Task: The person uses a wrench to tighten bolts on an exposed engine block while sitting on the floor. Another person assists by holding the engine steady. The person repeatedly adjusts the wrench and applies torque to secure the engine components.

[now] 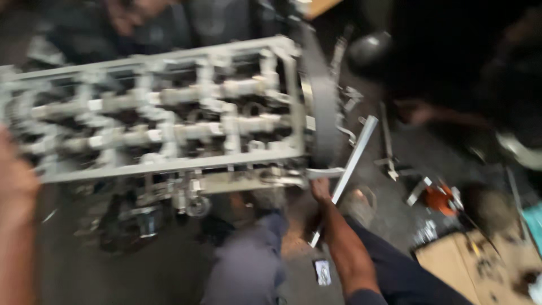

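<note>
- The view is motion-blurred; fine detail is uncertain throughout.
- An engine (pixel 164 121) with its top cover off fills the left and centre of the view. Two long shafts run side by side along its length.
- A dark belt (pixel 322 96) wraps the right-hand end of the engine, running from top to bottom.
- The right hand (pixel 320 189) reaches up from the lower centre to the lower right corner of the engine, just below the belt. It touches or is closed round the near end of a long metal bar (pixel 350 164) that slopes up to the right. Whether the fingers are fully wrapped round the bar cannot be told through the blur.
- The left hand (pixel 14 192) shows only as a blurred shape at the left edge, beside the left end of the engine. Its grip cannot be told, and no object is seen in it.
- Judgement: a bar used at this corner calls for a firm, full wrap of the fingers and a steady pull in line with the forearm, with the other hand bracing the engine so it does not shift.
- Judgement: the fingers sit close to the belt and to sharp edges; a slip here could pinch them.
- On the floor to the right lie loose metal parts, an orange tool (pixel 437 197) and flattened cardboard (pixel 480 265). A small dark phone-like item (pixel 322 272) lies near the person's legs.
</note>
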